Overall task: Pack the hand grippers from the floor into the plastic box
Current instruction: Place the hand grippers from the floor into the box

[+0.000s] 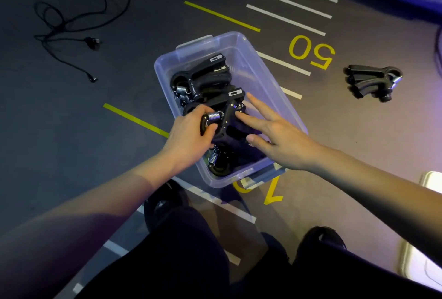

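Observation:
A clear plastic box (248,59) stands on the floor in the middle of the view, with several black hand grippers with steel springs piled inside. My left hand (191,133) reaches over the box's left wall and grips the knob and spring end of one hand gripper (227,117) lying on top of the pile. My right hand (275,136) hovers over the box's right side, fingers spread, with fingertips touching that same gripper. Two or three more hand grippers (373,83) lie together on the floor to the right of the box.
A tangled black cable (71,26) lies on the floor at the upper left. White and yellow floor lines and the numbers 50 (311,51) and 70 surround the box. My dark-trousered legs and shoes (165,203) are just below the box. A white object (430,181) sits at the right edge.

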